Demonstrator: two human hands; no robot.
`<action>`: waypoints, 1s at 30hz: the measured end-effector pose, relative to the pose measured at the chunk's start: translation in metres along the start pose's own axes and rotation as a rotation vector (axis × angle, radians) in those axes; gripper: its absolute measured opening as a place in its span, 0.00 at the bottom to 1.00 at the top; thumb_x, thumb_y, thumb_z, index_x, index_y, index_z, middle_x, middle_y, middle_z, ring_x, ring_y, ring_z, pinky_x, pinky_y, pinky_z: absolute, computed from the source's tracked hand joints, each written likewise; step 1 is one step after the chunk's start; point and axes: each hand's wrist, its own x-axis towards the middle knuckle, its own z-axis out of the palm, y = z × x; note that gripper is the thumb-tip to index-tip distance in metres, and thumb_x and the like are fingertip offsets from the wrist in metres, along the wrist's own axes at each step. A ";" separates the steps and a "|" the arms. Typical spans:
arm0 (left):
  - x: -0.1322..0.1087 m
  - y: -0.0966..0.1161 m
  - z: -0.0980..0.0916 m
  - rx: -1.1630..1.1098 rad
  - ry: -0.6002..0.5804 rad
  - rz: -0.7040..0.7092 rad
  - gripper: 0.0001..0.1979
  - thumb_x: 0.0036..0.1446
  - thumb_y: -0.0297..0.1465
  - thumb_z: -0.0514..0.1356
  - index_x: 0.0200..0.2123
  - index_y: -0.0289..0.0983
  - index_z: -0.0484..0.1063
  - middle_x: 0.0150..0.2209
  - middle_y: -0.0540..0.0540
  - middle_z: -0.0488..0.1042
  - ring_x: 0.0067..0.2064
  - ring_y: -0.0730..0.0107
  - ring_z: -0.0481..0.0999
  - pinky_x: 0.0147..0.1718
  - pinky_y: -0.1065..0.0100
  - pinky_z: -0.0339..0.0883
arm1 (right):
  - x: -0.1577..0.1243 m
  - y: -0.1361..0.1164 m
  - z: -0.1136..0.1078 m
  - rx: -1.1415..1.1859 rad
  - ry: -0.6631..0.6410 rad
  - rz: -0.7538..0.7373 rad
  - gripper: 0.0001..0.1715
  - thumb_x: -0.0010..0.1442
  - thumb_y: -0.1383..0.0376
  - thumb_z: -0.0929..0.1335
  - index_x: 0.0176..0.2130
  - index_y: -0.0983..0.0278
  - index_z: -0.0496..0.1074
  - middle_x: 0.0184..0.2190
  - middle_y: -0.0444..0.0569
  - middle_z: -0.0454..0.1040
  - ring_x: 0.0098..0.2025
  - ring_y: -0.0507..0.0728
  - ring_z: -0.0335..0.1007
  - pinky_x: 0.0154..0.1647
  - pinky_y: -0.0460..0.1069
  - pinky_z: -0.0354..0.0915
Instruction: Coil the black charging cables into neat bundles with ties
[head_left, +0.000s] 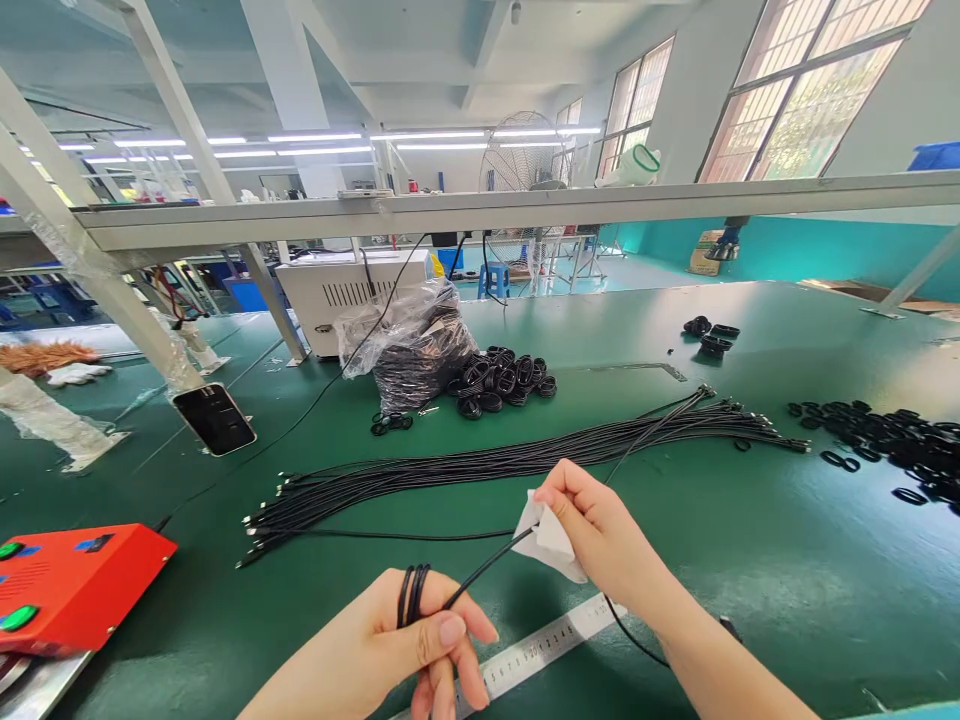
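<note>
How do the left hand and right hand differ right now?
The left hand has the black cable looped around its fingers, while the right hand pinches a white wipe around that cable. The left hand sits lower in view, over the steel ruler; the right hand sits higher, nearer the cable bundle. Both hands are bare and hold the same cable.

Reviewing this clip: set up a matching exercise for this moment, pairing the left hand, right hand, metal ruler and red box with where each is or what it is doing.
Things:
1 left hand
2 right hand
3 metal ruler
4 red box

Places or states:
A pinching a white cloth on a black cable
B sitting at the left of the green bench
C holding loops of the black cable
D lying beneath the hands

Pairs: 1-C; 2-A; 3-D; 4-B
</note>
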 end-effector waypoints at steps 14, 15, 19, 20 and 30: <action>0.007 0.002 0.023 0.313 0.042 -0.028 0.09 0.55 0.24 0.54 0.32 0.36 0.75 0.24 0.49 0.80 0.27 0.68 0.76 0.29 0.70 0.68 | -0.029 -0.035 0.051 -0.008 -0.520 -0.040 0.22 0.65 0.49 0.59 0.42 0.59 0.73 0.20 0.41 0.74 0.19 0.50 0.69 0.20 0.42 0.60; 0.007 0.002 0.024 0.335 0.045 -0.051 0.10 0.56 0.25 0.53 0.35 0.36 0.74 0.24 0.49 0.81 0.26 0.69 0.76 0.29 0.70 0.68 | -0.029 -0.035 0.052 0.015 -0.534 0.003 0.24 0.67 0.49 0.57 0.40 0.59 0.73 0.19 0.40 0.73 0.19 0.50 0.70 0.20 0.42 0.59; 0.008 -0.001 0.025 0.474 0.084 -0.089 0.12 0.61 0.32 0.52 0.33 0.37 0.73 0.28 0.48 0.82 0.29 0.68 0.76 0.34 0.69 0.69 | -0.024 -0.028 0.052 0.129 -0.471 0.180 0.30 0.66 0.45 0.54 0.32 0.62 0.69 0.16 0.40 0.70 0.17 0.51 0.71 0.14 0.41 0.54; 0.009 -0.002 0.025 0.511 0.081 -0.070 0.13 0.62 0.35 0.52 0.32 0.37 0.74 0.29 0.48 0.82 0.30 0.68 0.76 0.36 0.69 0.69 | -0.022 -0.026 0.052 0.143 -0.463 0.224 0.30 0.66 0.45 0.54 0.32 0.62 0.69 0.15 0.40 0.69 0.15 0.51 0.69 0.12 0.41 0.51; 0.012 -0.002 0.015 0.053 -0.005 0.217 0.24 0.59 0.29 0.60 0.59 0.43 0.66 0.62 0.46 0.66 0.63 0.57 0.63 0.62 0.57 0.56 | -0.007 -0.006 0.030 -0.479 0.143 -0.200 0.27 0.67 0.50 0.56 0.26 0.62 0.66 0.17 0.42 0.64 0.19 0.50 0.57 0.20 0.44 0.52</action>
